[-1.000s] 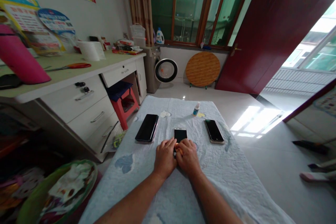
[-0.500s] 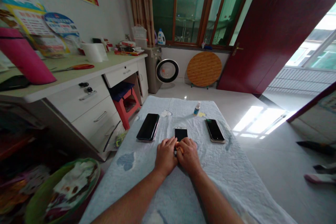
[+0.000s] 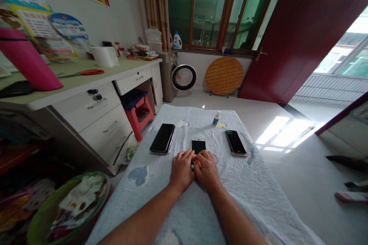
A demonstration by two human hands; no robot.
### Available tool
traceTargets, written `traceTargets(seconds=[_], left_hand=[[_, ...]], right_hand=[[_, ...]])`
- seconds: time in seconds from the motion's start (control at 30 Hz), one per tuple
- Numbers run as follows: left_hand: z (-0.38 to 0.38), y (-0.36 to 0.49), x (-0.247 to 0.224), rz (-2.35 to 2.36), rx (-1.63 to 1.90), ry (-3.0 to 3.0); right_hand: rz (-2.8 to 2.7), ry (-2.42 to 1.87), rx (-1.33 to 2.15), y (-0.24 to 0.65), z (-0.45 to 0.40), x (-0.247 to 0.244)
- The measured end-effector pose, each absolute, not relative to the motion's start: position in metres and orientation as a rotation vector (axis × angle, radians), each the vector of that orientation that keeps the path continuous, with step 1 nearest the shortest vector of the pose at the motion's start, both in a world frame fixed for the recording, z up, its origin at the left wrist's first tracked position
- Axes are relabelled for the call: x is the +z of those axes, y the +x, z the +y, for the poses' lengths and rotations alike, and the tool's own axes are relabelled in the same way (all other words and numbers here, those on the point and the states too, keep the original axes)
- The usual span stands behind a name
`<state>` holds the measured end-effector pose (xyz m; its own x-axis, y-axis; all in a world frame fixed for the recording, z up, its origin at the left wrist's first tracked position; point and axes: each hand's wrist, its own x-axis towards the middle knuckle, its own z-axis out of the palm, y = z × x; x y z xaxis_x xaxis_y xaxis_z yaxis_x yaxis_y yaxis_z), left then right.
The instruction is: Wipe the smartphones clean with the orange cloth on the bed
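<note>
A white smartphone (image 3: 199,145) with a dark screen lies on the cloth-covered table, its lower half hidden under my hands. My left hand (image 3: 182,167) grips the phone's left edge, fingers bent. My right hand (image 3: 207,168) is closed on a small orange cloth (image 3: 197,160) and presses it to the lower part of the screen. Only a bit of that cloth shows between my hands. A larger black phone (image 3: 162,138) lies to the left, and another dark-screened phone (image 3: 236,142) to the right. Beyond them stands a small spray bottle (image 3: 216,119).
A pale blue cloth (image 3: 138,199) covers the table. On the left are a white desk (image 3: 94,122), a red stool (image 3: 140,116) and a green basket (image 3: 34,218) of rubbish. Behind are a washing machine (image 3: 169,76) with its door open and a round wooden tabletop (image 3: 224,75).
Almost nothing differs. The whole view has shifted very slightly; both hands stay on the white phone in nearly the same place.
</note>
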<state>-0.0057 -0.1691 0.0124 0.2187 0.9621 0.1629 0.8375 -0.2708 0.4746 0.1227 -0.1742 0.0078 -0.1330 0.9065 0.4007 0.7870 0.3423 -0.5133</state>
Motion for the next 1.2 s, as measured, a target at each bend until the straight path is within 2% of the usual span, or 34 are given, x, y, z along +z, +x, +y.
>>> traceTargets(seconds=[0.9,1.2], left_hand=[[-0.1725,-0.0032,0.0121,1.695,0.633,2.204],[-0.1719,-0.0036,0.0121,1.668,0.649,2.23]], right_hand=[[-1.941,-1.46,0.266,0.1275,-0.1728,0.0066],[-1.949,-1.691,0.219,0.1321,-0.1716,0.0145]])
